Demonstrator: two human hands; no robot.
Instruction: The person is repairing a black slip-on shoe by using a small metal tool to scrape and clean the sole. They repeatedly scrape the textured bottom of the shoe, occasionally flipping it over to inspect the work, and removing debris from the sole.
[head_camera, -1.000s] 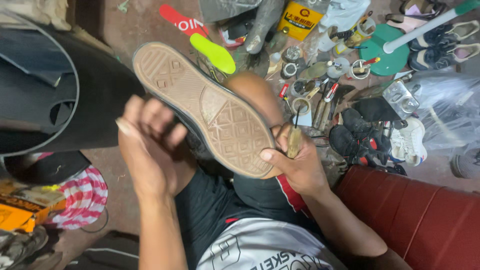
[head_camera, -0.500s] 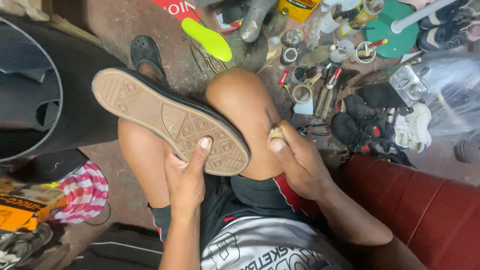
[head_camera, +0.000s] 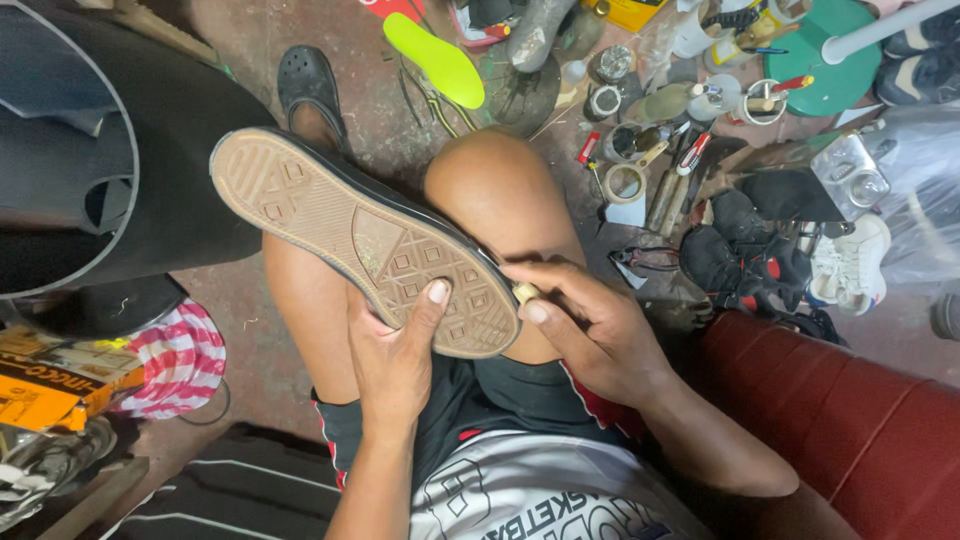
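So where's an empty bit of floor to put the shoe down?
Bare floor shows between the black clog and the lime-green insole, and lower left between the bare leg and the red-and-white striped cloth. Right of the knee it is crowded: tape rolls, tools and black shoes. Both hands are busy with the tan-soled black sneaker.

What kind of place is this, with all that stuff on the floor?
Probably a small shoe repair workshop. A left hand steadies an upturned black shoe with a tan rubber sole on the knee, a bright green insole lies on the floor, and glue tins and hand tools sit beside worn black sneakers.
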